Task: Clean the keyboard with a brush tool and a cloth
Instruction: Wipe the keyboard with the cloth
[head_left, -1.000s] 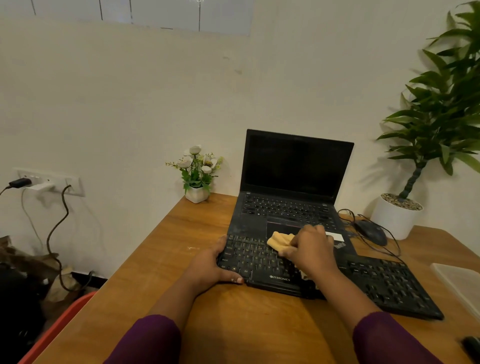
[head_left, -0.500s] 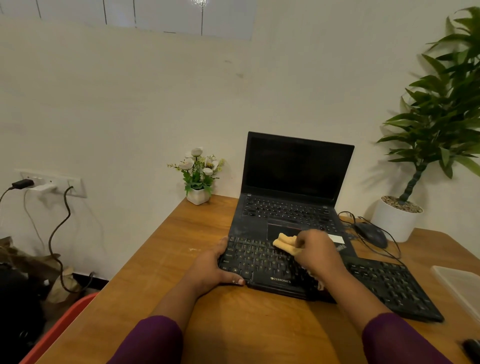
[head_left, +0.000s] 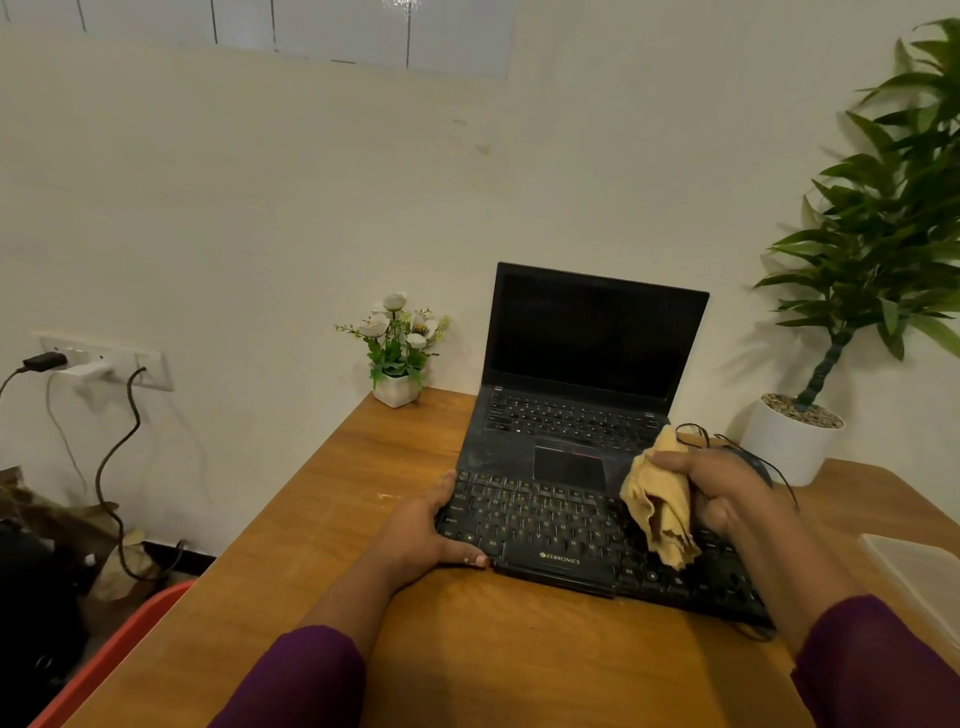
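Now, cloth (head_left: 658, 506) held over keyboard (head_left: 540, 527).
Right hand (head_left: 730, 493) grips the bunched cloth at 3 o'clock; left hand (head_left: 422, 540) clasps the keyboard's 9 o'clock edge. Keyboard lies on desk (head_left: 519, 654), laptop (head_left: 587, 358) at 12.

Single head-worn view: the camera sits above and behind the left hand (head_left: 415, 540) and right hand (head_left: 727, 493), facing forward and down across the table (head_left: 493, 649) toward the wall (head_left: 260, 208) beyond them. Range is close: both forearms enter from the bottom edge, and the keyboard (head_left: 545, 525) between the hands lies below centre, with the laptop (head_left: 592, 338) just beyond. The wide field reaches the wall socket (head_left: 104, 361) well left of the left hand and the potted plant (head_left: 893, 234) well right of the right hand.
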